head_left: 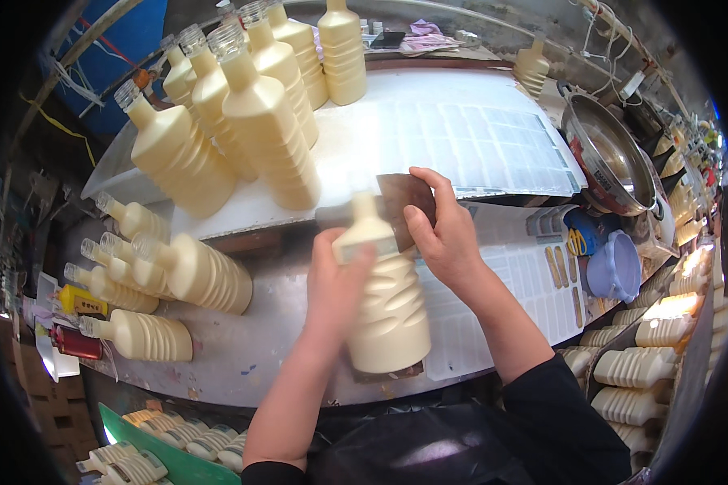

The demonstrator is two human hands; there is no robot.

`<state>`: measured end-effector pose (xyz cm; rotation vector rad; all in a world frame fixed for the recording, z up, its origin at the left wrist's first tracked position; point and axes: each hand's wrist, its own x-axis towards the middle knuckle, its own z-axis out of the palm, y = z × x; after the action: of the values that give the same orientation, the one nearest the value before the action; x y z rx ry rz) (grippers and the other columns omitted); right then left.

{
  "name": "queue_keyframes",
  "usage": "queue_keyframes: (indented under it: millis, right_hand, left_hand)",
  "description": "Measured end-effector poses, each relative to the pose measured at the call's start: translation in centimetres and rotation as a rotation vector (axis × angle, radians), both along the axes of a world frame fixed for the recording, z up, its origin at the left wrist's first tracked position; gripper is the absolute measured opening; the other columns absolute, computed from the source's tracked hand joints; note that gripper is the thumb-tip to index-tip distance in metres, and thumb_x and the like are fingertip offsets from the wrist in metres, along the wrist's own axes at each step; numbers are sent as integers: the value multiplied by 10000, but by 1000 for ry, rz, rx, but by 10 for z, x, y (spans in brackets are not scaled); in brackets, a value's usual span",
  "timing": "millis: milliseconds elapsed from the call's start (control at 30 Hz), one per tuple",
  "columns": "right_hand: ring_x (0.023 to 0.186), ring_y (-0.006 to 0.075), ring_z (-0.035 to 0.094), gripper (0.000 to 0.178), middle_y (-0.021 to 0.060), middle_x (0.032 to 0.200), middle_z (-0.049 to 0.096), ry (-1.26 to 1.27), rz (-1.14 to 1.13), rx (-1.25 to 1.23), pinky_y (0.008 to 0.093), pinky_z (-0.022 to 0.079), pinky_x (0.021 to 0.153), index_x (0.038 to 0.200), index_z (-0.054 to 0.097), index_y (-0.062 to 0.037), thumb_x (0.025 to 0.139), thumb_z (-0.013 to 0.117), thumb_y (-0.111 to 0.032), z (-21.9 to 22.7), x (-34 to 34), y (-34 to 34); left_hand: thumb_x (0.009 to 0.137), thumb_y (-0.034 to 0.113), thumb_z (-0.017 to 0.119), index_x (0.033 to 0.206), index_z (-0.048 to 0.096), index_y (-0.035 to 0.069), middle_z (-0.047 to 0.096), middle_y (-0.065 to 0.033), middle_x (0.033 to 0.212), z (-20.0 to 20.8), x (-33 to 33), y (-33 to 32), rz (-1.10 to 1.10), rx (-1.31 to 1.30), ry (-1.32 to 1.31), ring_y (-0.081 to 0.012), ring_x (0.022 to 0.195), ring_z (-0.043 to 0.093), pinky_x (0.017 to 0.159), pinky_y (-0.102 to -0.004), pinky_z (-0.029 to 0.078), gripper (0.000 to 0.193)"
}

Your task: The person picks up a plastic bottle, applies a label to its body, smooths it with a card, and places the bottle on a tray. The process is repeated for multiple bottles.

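I'm holding the cream bottle (pixel 390 323) at centre-dial with the left hand (pixel 328 279), its grip clamping the upper body, presumably for steadiness; at one o'clock the right hand (pixel 451 242) is pinching a brown piece (pixel 404 198). More bottles (pixel 268 137) are standing toward eleven, likely for reach. Blur is hiding the left fingers' exact contact.

cream bottles (pixel 390 315) 20+ | hands (pixel 453 238) 2 | pan (pixel 607 184) 1 | lavender tub (pixel 611 271) 1
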<state>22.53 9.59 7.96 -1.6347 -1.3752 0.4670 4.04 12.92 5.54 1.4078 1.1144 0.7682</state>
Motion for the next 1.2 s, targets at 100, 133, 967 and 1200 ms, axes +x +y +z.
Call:
queue_keyframes:
  millis: [100,133,967,1200]
  right_hand:
    - [825,481,673,506,265,872,693,43,2,62,536,515,768,1437,419,-114,969,563,-243,-12,7,1]
    - [830,478,674,509,264,881,695,72,6,47,533,517,772,1441,419,-116,970,563,-245,-14,8,1]
    - [937,468,672,443,265,989,701,134,-18,103,523,517,841,1363,505,-102,952,564,-257,15,-26,-19]
    - [604,327,683,380,128,712,685,-346,-14,175,430,531,549,1258,571,-61,903,627,-185,24,-71,-32]
  left_hand:
    - [1094,345,470,1310,443,40,608,-93,1161,-2,1,-1,5,-45,-182,-153,1030,599,927,-319,505,375]
    - [1103,346,441,1313,445,42,605,-96,1166,-5,0,-1,0,-76,-249,-154,1038,597,931,-321,506,369]
    - [954,485,634,1616,152,-3,402,-287,1516,7,-12,-54,-32,348,277,-405,1364,458,1134,-453,367,954]
    - [985,414,605,1602,237,42,425,-277,1483,-14,-12,-54,76,456,350,-458,1350,452,1119,-481,371,810]
